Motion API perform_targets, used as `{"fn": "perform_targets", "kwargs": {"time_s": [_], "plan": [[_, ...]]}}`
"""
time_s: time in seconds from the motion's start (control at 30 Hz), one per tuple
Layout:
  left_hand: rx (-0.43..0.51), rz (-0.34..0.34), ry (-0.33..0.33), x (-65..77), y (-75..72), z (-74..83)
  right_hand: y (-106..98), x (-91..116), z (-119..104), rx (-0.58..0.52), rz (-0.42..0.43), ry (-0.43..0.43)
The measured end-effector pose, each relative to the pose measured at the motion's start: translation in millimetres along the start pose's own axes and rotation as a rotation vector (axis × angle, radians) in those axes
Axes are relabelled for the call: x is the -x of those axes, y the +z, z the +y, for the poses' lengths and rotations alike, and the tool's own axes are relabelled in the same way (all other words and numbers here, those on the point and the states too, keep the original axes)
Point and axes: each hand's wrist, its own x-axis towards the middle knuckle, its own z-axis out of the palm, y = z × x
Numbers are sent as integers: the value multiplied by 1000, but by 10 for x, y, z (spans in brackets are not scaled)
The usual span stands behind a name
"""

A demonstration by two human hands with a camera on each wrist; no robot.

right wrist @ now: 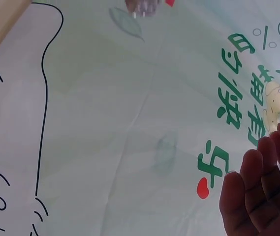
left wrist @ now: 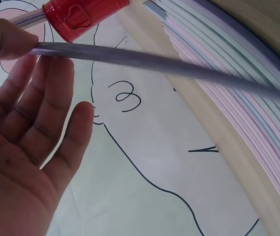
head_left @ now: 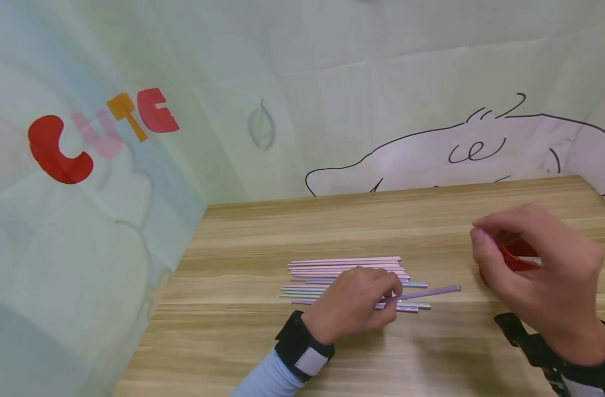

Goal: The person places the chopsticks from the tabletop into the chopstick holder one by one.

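Near the middle of the table, my left hand pinches a slim purple straw between thumb and fingers. Its far end points right, just above the other straws. In the left wrist view the same straw stretches from the fingertips across the picture. Under and beside this hand lies a row of pastel straws in pink, blue, green and purple. My right hand hovers at the right with loosely bent fingers, and nothing shows between them. Partly hidden behind it is a red cup with several straws inside.
The wooden table meets a printed cloth backdrop along its back and left edges. Colourful letters mark the cloth at left, and a line drawing runs along the back.
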Motion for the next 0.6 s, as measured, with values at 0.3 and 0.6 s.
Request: {"fn": "perform_targets", "kwargs": {"time_s": [0.3, 0.6], "plan": [[84, 96, 2, -17, -45, 10, 32, -18, -84, 59, -147, -28], [260, 158, -22, -37, -98, 41, 58, 36, -51, 51, -248, -3]]}}
